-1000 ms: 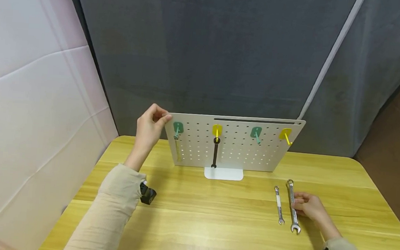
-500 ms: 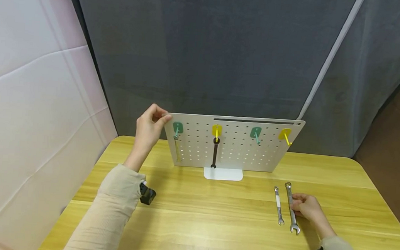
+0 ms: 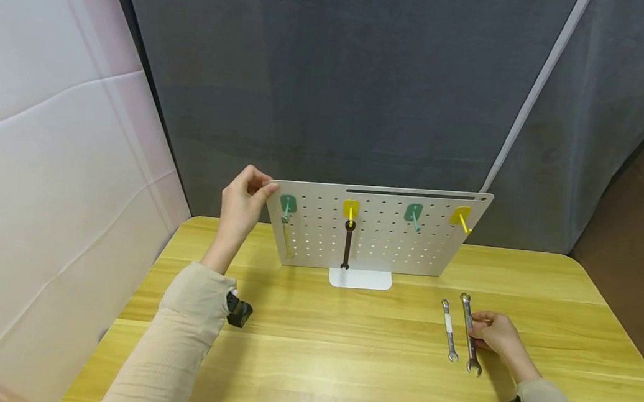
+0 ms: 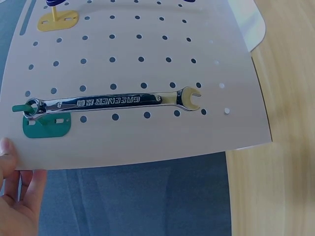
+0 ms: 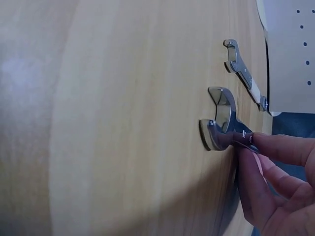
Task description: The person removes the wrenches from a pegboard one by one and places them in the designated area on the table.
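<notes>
My left hand (image 3: 241,205) pinches the top left corner of a white pegboard (image 3: 314,190) between thumb and fingers. On the right of the table, my right hand (image 3: 500,339) pinches the larger silver combination wrench (image 3: 468,317) by its handle; its open end (image 5: 224,120) shows close over the wood in the right wrist view. Just left of it lies a smaller silver wrench (image 3: 449,329) with a white label. From the leftmost green hook (image 4: 47,127) hangs a chrome wrench (image 4: 108,102) by its ring end. A dark wrench (image 3: 347,246) hangs on the neighbouring yellow hook (image 3: 350,209).
Another green hook (image 3: 413,213) and a yellow hook (image 3: 460,217) stick out bare on the board's right half. The board stands on a white foot (image 3: 360,279) on the wooden table (image 3: 311,350). Dark grey cloth (image 3: 364,85) rises behind it.
My right hand and the larger wrench have shifted slightly left, and the wrench now looks turned a little on its long axis. The left hand stays on the board's corner.
</notes>
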{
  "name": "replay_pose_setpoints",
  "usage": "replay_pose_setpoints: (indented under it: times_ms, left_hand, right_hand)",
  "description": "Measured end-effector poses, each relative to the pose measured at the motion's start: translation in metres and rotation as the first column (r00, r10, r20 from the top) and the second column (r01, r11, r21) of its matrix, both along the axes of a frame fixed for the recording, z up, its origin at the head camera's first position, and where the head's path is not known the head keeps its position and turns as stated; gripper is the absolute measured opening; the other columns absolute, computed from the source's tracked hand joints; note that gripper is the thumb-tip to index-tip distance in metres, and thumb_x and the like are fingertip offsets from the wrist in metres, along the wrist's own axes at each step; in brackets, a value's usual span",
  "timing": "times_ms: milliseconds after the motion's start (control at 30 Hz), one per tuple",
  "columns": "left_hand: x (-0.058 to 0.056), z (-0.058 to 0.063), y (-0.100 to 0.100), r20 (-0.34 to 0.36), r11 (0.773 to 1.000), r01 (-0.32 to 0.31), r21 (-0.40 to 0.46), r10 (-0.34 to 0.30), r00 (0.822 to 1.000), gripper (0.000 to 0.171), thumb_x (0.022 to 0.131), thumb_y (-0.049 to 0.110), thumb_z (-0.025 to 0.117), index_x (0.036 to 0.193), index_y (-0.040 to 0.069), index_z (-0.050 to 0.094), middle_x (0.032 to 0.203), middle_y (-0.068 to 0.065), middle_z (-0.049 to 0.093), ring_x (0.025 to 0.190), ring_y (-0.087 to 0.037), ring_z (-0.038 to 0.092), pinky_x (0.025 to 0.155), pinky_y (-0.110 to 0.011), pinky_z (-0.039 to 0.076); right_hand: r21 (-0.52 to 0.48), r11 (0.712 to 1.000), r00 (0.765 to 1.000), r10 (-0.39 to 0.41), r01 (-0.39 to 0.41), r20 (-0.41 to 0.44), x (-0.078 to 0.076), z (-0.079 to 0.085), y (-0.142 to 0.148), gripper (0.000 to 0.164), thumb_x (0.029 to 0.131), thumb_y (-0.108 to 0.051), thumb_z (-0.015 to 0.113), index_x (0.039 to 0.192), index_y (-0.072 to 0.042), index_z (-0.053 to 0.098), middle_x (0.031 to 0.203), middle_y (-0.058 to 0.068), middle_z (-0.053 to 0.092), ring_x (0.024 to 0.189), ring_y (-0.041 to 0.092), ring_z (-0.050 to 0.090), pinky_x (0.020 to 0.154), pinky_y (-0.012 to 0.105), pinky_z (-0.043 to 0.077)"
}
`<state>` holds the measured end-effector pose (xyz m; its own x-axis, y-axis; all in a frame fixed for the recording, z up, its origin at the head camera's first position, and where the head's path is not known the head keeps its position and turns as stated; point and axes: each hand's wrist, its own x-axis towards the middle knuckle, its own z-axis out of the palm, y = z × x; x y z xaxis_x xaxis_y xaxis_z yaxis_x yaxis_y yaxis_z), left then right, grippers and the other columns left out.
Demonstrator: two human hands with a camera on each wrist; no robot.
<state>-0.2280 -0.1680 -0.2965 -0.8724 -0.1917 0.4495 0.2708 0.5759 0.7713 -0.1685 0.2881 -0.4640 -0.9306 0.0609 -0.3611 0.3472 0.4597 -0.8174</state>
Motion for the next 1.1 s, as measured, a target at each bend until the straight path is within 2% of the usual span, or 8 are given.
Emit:
replay_pose_setpoints:
  times_ms: [367, 600, 700, 833, 933, 1100]
  left_hand:
    - [-0.001, -0.001, 0.001, 0.003, 1.0, -0.001, 0.005, 0.001, 1.0, 0.018, 0.089, 0.014, 0.066, 0.097, -0.001, 0.059, 0.098, -0.017, 0.066, 0.081, -0.014, 0.054, 0.068, -0.012, 0.039]
    - [-0.001, -0.001, 0.003, 0.007, 1.0, -0.004, 0.002, 0.004, 1.0, 0.018, 0.089, 0.014, 0.066, 0.096, -0.001, 0.059, 0.097, -0.017, 0.066, 0.08, -0.014, 0.054, 0.068, -0.014, 0.04]
    - [-0.001, -0.002, 0.003, 0.007, 1.0, -0.006, -0.001, 0.006, 1.0, 0.019, 0.089, 0.015, 0.066, 0.096, -0.001, 0.059, 0.097, -0.016, 0.067, 0.081, -0.015, 0.054, 0.069, -0.015, 0.04]
    - [-0.001, -0.001, 0.003, 0.006, 1.0, -0.005, -0.005, 0.005, 1.0, 0.019, 0.089, 0.015, 0.066, 0.097, 0.0, 0.059, 0.098, -0.016, 0.067, 0.082, -0.017, 0.056, 0.07, -0.017, 0.041]
    - [-0.001, -0.001, 0.002, 0.005, 1.0, -0.004, -0.002, 0.004, 1.0, 0.019, 0.089, 0.015, 0.066, 0.098, 0.0, 0.059, 0.098, -0.016, 0.067, 0.082, -0.018, 0.056, 0.07, -0.017, 0.041]
    - [0.0, 0.0, 0.001, 0.01, 1.0, -0.002, 0.006, 0.001, 1.0, 0.019, 0.089, 0.015, 0.065, 0.099, 0.0, 0.059, 0.098, -0.017, 0.067, 0.083, -0.018, 0.057, 0.07, -0.016, 0.041]
  right_hand:
    - [0.036, 0.999, 1.0, 0.012, -0.012, 0.005, 0.0, 0.002, 0.001, 0.047, 0.085, 0.007, 0.059, 0.125, 0.023, 0.04, 0.088, 0.016, 0.066, 0.071, 0.008, 0.06, 0.068, 0.029, 0.056]
    - [0.139, 0.99, 0.999, 0.031, -0.029, -0.009, 0.001, 0.01, -0.004, 0.044, 0.09, -0.003, 0.053, 0.127, 0.018, 0.042, 0.109, 0.032, 0.057, 0.079, 0.014, 0.06, 0.069, 0.028, 0.054]
    - [0.18, 0.983, 0.998, 0.045, -0.037, -0.039, 0.001, 0.018, -0.011, 0.045, 0.091, -0.007, 0.048, 0.13, 0.015, 0.042, 0.111, 0.032, 0.054, 0.076, 0.016, 0.056, 0.062, 0.026, 0.049]
    - [0.188, 0.981, 0.99, 0.066, -0.041, -0.129, 0.0, 0.031, -0.029, 0.043, 0.091, -0.007, 0.048, 0.129, 0.014, 0.046, 0.104, 0.022, 0.055, 0.075, 0.014, 0.049, 0.059, 0.021, 0.044]
    - [0.178, 0.983, 0.973, 0.085, -0.047, -0.213, -0.002, 0.041, -0.048, 0.038, 0.092, -0.005, 0.051, 0.125, 0.014, 0.05, 0.102, 0.021, 0.058, 0.084, 0.015, 0.053, 0.064, 0.018, 0.045]
    - [0.093, 0.993, 0.952, 0.101, -0.077, -0.289, -0.007, 0.057, -0.088, 0.034, 0.093, -0.003, 0.053, 0.124, 0.012, 0.052, 0.112, 0.027, 0.059, 0.101, 0.03, 0.059, 0.075, 0.019, 0.048]
